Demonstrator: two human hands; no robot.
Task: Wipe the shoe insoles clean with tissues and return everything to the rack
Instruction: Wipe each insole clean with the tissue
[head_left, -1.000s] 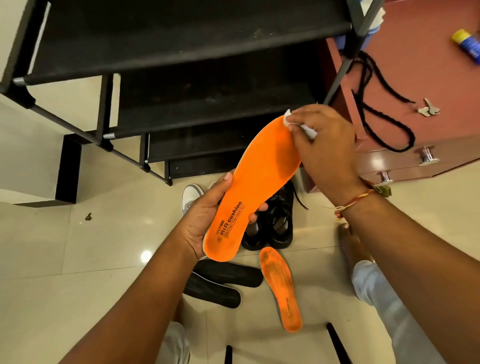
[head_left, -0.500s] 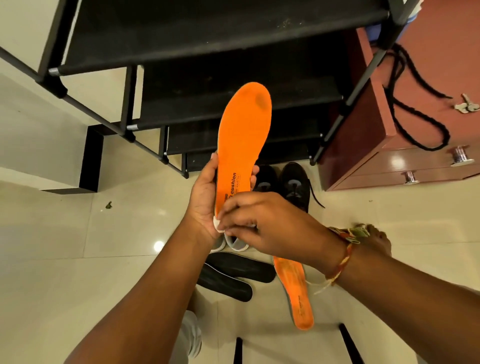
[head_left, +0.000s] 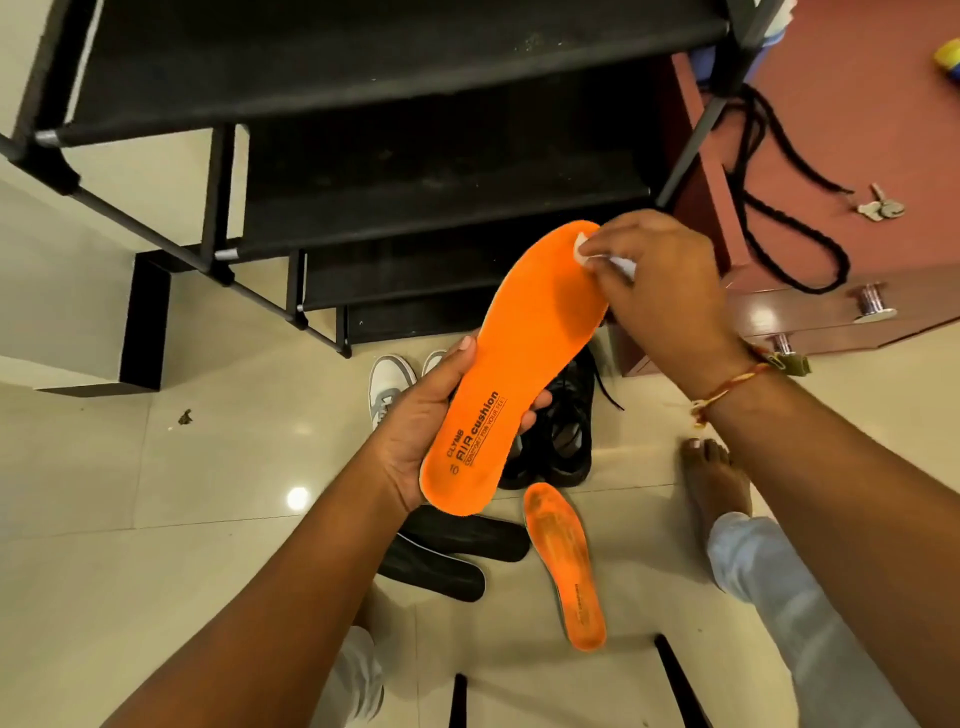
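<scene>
- Rack (head_left: 415, 93) fills the upper frame — cabinet (head_left: 857, 130) stands at its right.
- Held insole (head_left: 524, 353) at centre: left hand (head_left: 421, 431) grips its lower end, right hand (head_left: 665, 280) presses tissue (head_left: 582, 248) on its upper end.
- Loose insole (head_left: 563, 561) lies on the floor (head_left: 130, 571) below centre — two more insoles (head_left: 467, 532) just left of it.

My right hand (head_left: 660, 275) covered most of the tissue (head_left: 582, 244); only a white corner poked out from under it. The orange insole (head_left: 524, 364) hid the fingers of my left hand (head_left: 415, 431) except for the tips at its far edge. It also hid much of the black shoes (head_left: 566, 441) behind it. My left hand blocked part of the white sneakers (head_left: 389, 384). The small red print on the insole was too fine to read. The rack (head_left: 363, 67) ran off the top edge, and a yellow thing (head_left: 948, 60) ran off the right.
</scene>
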